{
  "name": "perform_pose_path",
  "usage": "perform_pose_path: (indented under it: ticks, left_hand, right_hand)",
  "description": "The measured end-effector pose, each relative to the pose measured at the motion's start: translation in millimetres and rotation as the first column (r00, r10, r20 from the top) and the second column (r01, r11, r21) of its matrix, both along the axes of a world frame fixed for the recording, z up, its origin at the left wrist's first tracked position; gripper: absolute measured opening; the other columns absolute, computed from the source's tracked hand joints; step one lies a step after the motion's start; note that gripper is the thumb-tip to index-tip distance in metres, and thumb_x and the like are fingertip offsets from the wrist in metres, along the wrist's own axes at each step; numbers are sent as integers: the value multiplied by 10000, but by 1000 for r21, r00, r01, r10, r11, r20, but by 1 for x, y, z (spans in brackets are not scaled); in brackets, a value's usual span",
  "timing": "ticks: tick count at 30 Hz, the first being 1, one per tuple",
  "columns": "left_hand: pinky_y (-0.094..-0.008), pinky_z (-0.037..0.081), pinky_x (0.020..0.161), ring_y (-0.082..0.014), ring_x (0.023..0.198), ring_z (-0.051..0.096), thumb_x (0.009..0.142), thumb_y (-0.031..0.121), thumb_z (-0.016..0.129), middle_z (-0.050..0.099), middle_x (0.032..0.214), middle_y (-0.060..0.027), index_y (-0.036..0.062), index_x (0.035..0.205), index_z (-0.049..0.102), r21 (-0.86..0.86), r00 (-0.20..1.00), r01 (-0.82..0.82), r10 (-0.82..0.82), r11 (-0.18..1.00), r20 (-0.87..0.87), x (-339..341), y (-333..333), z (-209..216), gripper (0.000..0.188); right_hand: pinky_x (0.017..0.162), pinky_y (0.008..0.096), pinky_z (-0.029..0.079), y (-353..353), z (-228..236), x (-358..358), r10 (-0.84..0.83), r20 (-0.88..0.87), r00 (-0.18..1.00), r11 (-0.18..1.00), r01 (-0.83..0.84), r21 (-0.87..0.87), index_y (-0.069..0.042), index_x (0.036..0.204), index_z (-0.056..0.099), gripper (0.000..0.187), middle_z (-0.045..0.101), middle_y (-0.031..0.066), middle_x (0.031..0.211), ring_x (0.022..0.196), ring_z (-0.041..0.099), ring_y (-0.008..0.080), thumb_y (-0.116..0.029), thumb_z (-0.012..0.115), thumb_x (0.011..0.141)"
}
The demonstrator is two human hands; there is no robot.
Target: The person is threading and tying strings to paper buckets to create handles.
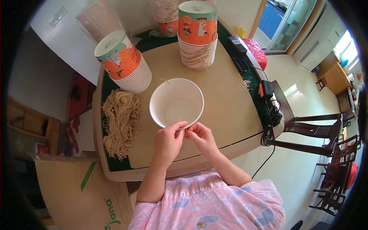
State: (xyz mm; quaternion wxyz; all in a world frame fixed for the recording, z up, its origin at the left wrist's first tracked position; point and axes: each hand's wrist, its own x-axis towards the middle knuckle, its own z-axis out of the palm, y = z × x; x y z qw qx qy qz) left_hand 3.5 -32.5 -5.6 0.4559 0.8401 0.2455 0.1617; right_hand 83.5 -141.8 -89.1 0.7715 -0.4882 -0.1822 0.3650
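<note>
A white paper bucket [176,100] stands with its mouth up on the table in front of me. A bit of tan string [165,81] sticks out at its far rim, and a faint strand runs down inside near my fingers. At the near rim, my left hand [170,141] is closed in a pinch on the thin string. Right beside it, my right hand [201,138] pinches too, its fingertips almost touching the left ones. Fingers mostly hide the string there. Left of the bucket lies a loose bundle of tan string [120,122].
Orange-and-green paper buckets stand upside down in stacks, one at the left [128,63], another at the far side [197,36]. Black power adapters and cables [267,90] line the table's right edge. A cardboard box [76,188] sits lower left; a dark wooden chair [310,130] stands right.
</note>
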Motion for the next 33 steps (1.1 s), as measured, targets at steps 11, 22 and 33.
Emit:
perform_pose_path:
  ticks: [11,22,33]
  left_hand:
    - [-245,522,673,-151,777,658,837,-41,593,671,1009,-127,5,1087,665,-212,996,80,-69,974,56,-4,6,-6,264]
    - [-247,520,639,-115,693,653,879,25,587,705,977,-122,36,1173,631,-259,998,47,-33,965,60,-2,6,-13,298]
    - [-237,520,695,-112,815,658,897,1,553,698,962,-85,27,1101,673,-121,983,185,-184,975,20,0,7,-3,238]
  right_hand:
    - [814,243,500,-4,1,2,-40,101,994,999,43,-25,19,1006,584,115,645,40,949,888,612,100,-66,589,928]
    - [803,265,526,-4,0,6,-67,92,993,997,70,-25,25,975,581,92,665,73,928,863,645,130,-22,612,902]
    - [773,291,556,0,7,3,-144,56,988,989,145,-13,28,934,541,86,647,81,884,829,646,155,23,612,884]
